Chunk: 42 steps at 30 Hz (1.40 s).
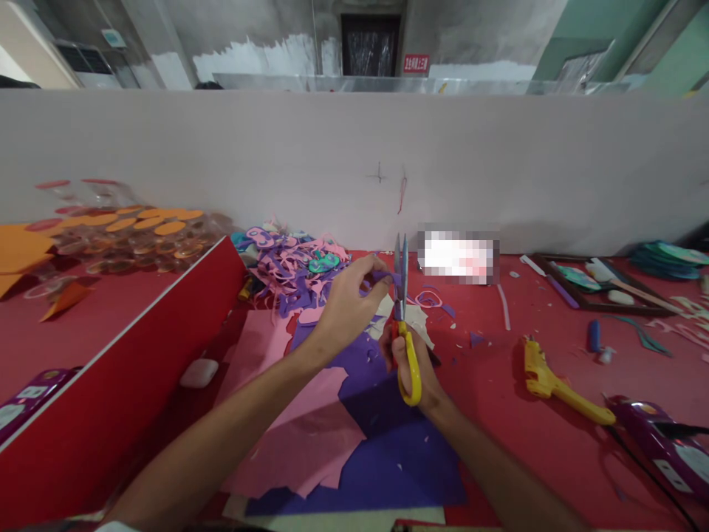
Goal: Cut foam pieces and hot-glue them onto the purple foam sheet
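My right hand (407, 366) grips yellow-handled scissors (408, 355), blades pointing up and away over the red table (498, 414). My left hand (348, 299) pinches a small purple foam piece (382, 278) right against the blades. Beneath both hands lie purple foam sheets (382, 451) and pink foam sheets (299, 436). A pile of cut purple, pink and teal foam shapes (293, 262) sits just beyond my left hand.
A red divider board (127, 362) slants across the left. Clear cups with orange lids (138, 229) stand at far left. A yellow glue gun (554, 380), a purple device (665, 443), a dark tray (598, 284) and teal shapes (670, 258) lie right. A grey partition wall (354, 162) closes the back.
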Motion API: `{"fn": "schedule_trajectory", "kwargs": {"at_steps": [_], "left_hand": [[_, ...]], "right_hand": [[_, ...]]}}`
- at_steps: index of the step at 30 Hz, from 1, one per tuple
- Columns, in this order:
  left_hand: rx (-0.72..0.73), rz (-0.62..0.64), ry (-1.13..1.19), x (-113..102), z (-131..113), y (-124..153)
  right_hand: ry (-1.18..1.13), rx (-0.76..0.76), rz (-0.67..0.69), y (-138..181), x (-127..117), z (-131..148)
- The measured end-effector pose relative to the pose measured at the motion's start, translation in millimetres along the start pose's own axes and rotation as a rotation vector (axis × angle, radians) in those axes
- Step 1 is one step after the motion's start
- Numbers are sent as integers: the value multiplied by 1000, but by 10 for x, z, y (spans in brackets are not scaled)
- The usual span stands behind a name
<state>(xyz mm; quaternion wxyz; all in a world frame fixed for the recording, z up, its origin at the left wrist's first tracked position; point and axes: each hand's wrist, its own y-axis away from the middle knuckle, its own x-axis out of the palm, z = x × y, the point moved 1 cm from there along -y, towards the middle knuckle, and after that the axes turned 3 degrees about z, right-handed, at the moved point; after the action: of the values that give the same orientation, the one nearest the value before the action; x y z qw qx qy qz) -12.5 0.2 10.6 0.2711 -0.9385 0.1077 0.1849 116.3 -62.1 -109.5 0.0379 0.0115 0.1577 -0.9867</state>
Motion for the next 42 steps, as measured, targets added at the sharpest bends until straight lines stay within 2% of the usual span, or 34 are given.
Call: {"fn": "schedule_trajectory", "kwargs": {"at_steps": [4, 8, 10, 16, 24, 31, 42], "left_hand": [[-22, -61, 78, -57, 1, -22], [-57, -183, 266, -100, 35, -47], [-72, -199, 306, -92, 45, -46], [-53, -164, 261, -13, 16, -3], [14, -40, 12, 3, -6, 8], [-16, -83, 34, -56, -7, -14], [14, -78, -39, -1, -40, 25]], "right_hand": [[4, 3, -4, -13, -7, -19], [68, 3, 46, -14, 2, 16], [95, 16, 76, -9, 9, 52], [99, 35, 95, 8, 17, 69], [142, -35, 22, -10, -44, -13], [148, -16, 53, -7, -19, 58], [135, -12, 34, -4, -14, 77]]}}
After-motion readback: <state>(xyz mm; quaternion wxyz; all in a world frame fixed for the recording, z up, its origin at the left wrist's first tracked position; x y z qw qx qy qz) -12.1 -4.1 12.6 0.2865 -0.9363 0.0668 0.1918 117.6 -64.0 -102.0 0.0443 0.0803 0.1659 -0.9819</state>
